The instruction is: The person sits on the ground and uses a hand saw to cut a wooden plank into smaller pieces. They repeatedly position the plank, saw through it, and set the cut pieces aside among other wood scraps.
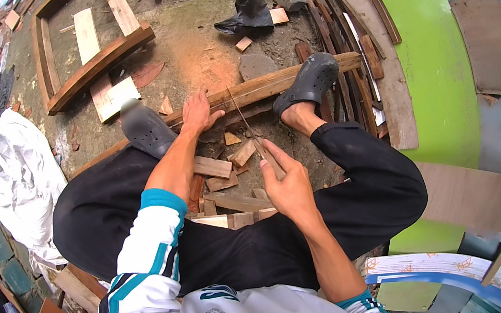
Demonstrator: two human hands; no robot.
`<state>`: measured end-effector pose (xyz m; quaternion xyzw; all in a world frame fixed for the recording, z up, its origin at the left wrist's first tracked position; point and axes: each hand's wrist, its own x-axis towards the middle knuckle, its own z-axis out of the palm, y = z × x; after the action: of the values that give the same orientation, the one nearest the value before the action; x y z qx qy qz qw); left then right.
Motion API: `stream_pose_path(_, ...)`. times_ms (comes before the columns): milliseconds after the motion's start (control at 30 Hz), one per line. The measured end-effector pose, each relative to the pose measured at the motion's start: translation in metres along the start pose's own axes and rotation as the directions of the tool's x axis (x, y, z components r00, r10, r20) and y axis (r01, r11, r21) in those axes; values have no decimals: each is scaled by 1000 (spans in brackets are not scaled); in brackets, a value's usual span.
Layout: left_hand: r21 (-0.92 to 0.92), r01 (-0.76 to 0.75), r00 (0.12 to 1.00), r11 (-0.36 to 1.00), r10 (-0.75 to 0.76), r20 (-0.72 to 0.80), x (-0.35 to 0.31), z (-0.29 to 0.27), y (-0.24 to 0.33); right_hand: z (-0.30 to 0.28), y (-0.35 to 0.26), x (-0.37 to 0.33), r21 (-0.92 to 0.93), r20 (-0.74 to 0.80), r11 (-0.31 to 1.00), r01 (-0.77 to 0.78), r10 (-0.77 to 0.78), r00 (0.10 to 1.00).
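A long wooden beam lies crosswise in front of me, with my dark clogs resting on it on both sides. My left hand presses on the beam, fingers stretched over it and thumb apart. My right hand is closed around the wooden handle of a handsaw. Seen nearly edge-on, the saw's thin blade slopes away from me and crosses the beam just right of my left hand. Below the beam, between my legs, lie several wood offcuts.
A wooden frame lies at the far left, near a white sack. Black plastic sits beyond the beam. Dark wood strips are piled at right, beside a green panel and brown boards.
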<state>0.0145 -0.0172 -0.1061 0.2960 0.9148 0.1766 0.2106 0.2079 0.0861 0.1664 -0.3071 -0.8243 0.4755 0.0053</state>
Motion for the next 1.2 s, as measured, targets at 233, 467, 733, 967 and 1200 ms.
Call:
stream_pose_path(233,-22,36,991,999,-33,129,1,-10,27,24,15,48,13,-38,989,-149,150,988)
stream_pose_path(467,-35,1,998,999,1,66,9,-5,16,27,20,62,-26,-13,996,-89,89,996)
stream_pose_path(733,-17,36,999,999,-35,28,0,-8,9,-2,-4,-7,15,50,994,-105,104,993)
stream_pose_path(967,33,-27,999,999,25,45,-1,-12,24,38,14,79,-53,4,983,-174,175,985)
stream_pose_path(1200,38,-5,999,999,4,32,4,-11,9,12,12,5,-11,-18,1000,7,-7,1000)
